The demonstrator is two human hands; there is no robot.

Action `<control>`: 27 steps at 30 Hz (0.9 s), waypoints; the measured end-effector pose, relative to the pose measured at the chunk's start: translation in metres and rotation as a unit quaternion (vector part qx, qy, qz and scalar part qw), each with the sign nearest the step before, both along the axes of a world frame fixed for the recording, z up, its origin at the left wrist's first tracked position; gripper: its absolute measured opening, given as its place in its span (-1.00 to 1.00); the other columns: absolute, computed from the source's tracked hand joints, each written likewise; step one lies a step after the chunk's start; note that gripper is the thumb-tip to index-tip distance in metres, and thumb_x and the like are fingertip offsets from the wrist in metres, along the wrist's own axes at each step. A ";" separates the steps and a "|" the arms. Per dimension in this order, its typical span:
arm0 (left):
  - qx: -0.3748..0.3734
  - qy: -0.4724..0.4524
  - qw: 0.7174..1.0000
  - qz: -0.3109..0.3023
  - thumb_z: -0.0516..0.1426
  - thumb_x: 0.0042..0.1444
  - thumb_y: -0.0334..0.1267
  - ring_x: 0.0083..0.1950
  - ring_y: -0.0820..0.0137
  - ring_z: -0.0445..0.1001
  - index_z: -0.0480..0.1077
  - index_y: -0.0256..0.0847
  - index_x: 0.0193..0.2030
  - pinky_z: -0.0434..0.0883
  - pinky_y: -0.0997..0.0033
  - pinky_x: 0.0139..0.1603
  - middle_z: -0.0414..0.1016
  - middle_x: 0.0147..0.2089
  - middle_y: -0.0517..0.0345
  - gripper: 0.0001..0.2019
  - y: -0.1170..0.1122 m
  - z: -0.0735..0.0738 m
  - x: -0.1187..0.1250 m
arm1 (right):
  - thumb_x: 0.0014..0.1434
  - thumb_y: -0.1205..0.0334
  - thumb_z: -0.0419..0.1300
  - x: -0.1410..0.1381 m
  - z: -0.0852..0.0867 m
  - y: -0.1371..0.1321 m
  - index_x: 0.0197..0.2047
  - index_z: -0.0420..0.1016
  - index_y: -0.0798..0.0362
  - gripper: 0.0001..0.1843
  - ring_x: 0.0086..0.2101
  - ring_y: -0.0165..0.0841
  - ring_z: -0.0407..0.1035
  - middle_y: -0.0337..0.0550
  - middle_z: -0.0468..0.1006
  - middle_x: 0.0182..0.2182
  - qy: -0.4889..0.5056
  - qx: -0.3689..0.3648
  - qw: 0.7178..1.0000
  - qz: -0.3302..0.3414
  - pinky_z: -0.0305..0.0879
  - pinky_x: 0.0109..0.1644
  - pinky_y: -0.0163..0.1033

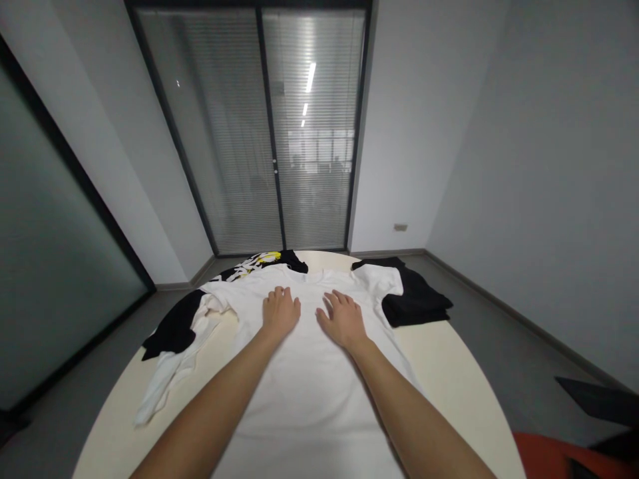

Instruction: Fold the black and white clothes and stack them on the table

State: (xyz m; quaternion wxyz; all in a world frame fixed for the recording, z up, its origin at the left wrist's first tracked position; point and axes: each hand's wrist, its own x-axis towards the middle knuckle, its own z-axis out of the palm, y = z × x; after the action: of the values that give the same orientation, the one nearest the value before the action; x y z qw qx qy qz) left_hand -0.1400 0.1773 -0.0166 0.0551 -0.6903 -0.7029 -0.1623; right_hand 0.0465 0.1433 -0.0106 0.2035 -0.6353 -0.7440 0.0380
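A white T-shirt (309, 379) lies spread over the table, its neckline at the far side and its body running toward me. My left hand (281, 311) rests on the upper chest of the shirt, left of the middle, fingers stretched forward. On the right of the chest lies my right hand (342, 319), palm down with its fingers apart. Neither hand grips anything. The shirt's right sleeve overlaps a folded black garment (417, 299). Its left sleeve lies near a black garment with white and yellow print (174, 326). Part of the shirt's lower body is hidden by my forearms.
The pale round table (464, 379) carries all the clothes. More white cloth (167, 382) trails toward the table's left edge. A red chair (554, 456) stands at the lower right. Beyond the table are glass doors (314, 193) with blinds.
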 end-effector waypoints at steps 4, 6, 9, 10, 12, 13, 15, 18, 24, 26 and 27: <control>-0.029 -0.005 0.999 0.017 -0.04 0.33 -0.06 0.42 -0.15 0.15 0.25 -0.23 0.35 0.13 -0.21 0.33 0.20 0.42 -0.27 -0.48 -0.007 -0.014 0.007 | 0.33 -0.17 0.02 0.001 -0.003 -0.002 0.39 0.25 0.00 -0.31 0.38 0.00 -0.05 0.01 0.16 0.41 -0.029 -0.044 0.998 0.029 -0.19 0.39 0.08; -0.028 -0.004 0.999 0.014 -0.05 0.34 -0.08 0.45 -0.15 0.10 0.22 -0.26 0.38 0.07 -0.20 0.36 0.14 0.45 -0.28 -0.47 -0.009 -0.014 0.009 | 0.34 -0.17 0.00 0.000 -0.004 -0.002 0.40 0.23 -0.01 -0.32 0.38 -0.01 -0.07 0.00 0.14 0.42 -0.032 -0.048 0.998 0.032 -0.21 0.39 0.09; -0.020 -0.006 1.000 -0.001 -0.06 0.35 -0.13 0.39 -0.08 0.21 0.23 -0.27 0.37 0.18 -0.09 0.32 0.19 0.43 -0.28 -0.49 -0.016 -0.010 0.015 | 0.38 -0.08 -0.07 0.001 -0.004 -0.001 0.40 0.24 -0.03 -0.39 0.38 -0.07 -0.03 -0.02 0.16 0.41 -0.029 -0.028 0.999 0.007 -0.20 0.39 0.07; -0.019 -0.007 1.000 -0.007 -0.07 0.35 -0.13 0.37 -0.06 0.25 0.24 -0.26 0.36 0.22 -0.05 0.29 0.21 0.42 -0.27 -0.49 -0.018 -0.010 0.019 | 0.39 -0.06 -0.09 0.001 -0.004 0.000 0.41 0.22 -0.02 -0.39 0.38 -0.07 -0.05 -0.02 0.14 0.42 -0.030 -0.016 0.999 -0.009 -0.21 0.40 0.07; -0.021 -0.011 1.000 -0.018 -0.07 0.35 -0.09 0.36 -0.06 0.27 0.24 -0.22 0.37 0.25 -0.04 0.28 0.23 0.41 -0.24 -0.48 -0.024 -0.011 0.025 | 0.39 -0.08 -0.10 0.004 -0.005 0.002 0.44 0.15 0.01 -0.34 0.40 -0.02 -0.11 0.02 0.07 0.44 -0.037 -0.007 0.998 -0.044 -0.26 0.40 0.11; -0.025 -0.012 0.999 -0.025 -0.07 0.35 -0.05 0.39 -0.08 0.23 0.23 -0.21 0.38 0.22 -0.07 0.30 0.21 0.43 -0.22 -0.47 -0.026 -0.013 0.028 | 0.37 -0.12 -0.09 0.006 -0.006 0.003 0.46 0.12 0.03 -0.30 0.41 0.03 -0.15 0.04 0.04 0.45 -0.042 -0.017 0.997 -0.058 -0.29 0.40 0.14; -0.034 -0.015 0.998 -0.044 -0.06 0.34 0.01 0.46 -0.15 0.10 0.21 -0.19 0.41 0.12 -0.16 0.37 0.14 0.47 -0.19 -0.43 -0.030 -0.018 0.031 | 0.34 -0.22 -0.07 0.009 -0.009 0.004 0.48 0.08 0.04 -0.21 0.41 0.10 -0.20 0.07 0.00 0.46 -0.050 -0.054 0.995 -0.070 -0.32 0.40 0.19; -0.039 -0.032 0.996 -0.067 -0.05 0.34 0.06 0.50 -0.17 -0.03 0.19 -0.16 0.43 0.00 -0.23 0.42 0.07 0.50 -0.13 -0.40 -0.032 -0.023 0.030 | 0.31 -0.28 -0.06 0.012 -0.012 0.006 0.49 0.06 0.03 -0.16 0.42 0.13 -0.23 0.06 -0.02 0.47 -0.053 -0.084 0.993 -0.066 -0.32 0.40 0.21; 0.016 -0.088 0.990 -0.104 -0.04 0.36 -0.16 0.38 0.08 0.26 0.40 -0.17 0.24 0.20 -0.01 0.37 0.30 0.37 -0.13 -0.59 -0.032 -0.013 0.013 | 0.29 -0.29 -0.04 0.014 -0.011 0.008 0.48 0.08 -0.02 -0.17 0.41 0.10 -0.21 0.02 -0.01 0.47 -0.056 -0.080 0.993 -0.065 -0.29 0.39 0.21; 0.027 -0.090 0.989 -0.114 -0.05 0.36 -0.22 0.27 0.17 0.38 0.46 -0.18 0.16 0.28 0.14 0.32 0.41 0.25 -0.13 -0.63 -0.033 -0.009 0.006 | 0.29 -0.28 -0.01 0.014 -0.010 0.008 0.46 0.11 -0.02 -0.19 0.41 0.09 -0.20 0.03 0.01 0.46 -0.057 -0.065 0.994 -0.067 -0.26 0.38 0.20; 0.028 -0.088 0.989 -0.118 -0.05 0.37 -0.23 0.23 0.19 0.41 0.47 -0.18 0.14 0.30 0.19 0.29 0.44 0.20 -0.12 -0.64 -0.034 -0.008 0.003 | 0.28 -0.26 0.01 0.014 -0.009 0.008 0.44 0.15 -0.03 -0.21 0.40 0.08 -0.17 0.03 0.03 0.45 -0.055 -0.048 0.995 -0.069 -0.24 0.37 0.19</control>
State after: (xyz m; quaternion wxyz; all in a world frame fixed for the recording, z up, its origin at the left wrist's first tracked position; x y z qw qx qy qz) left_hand -0.1374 0.1428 -0.0249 -0.0072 -0.7495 -0.6141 -0.2470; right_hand 0.0604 0.1509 -0.0198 0.1337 -0.6951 -0.7059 0.0246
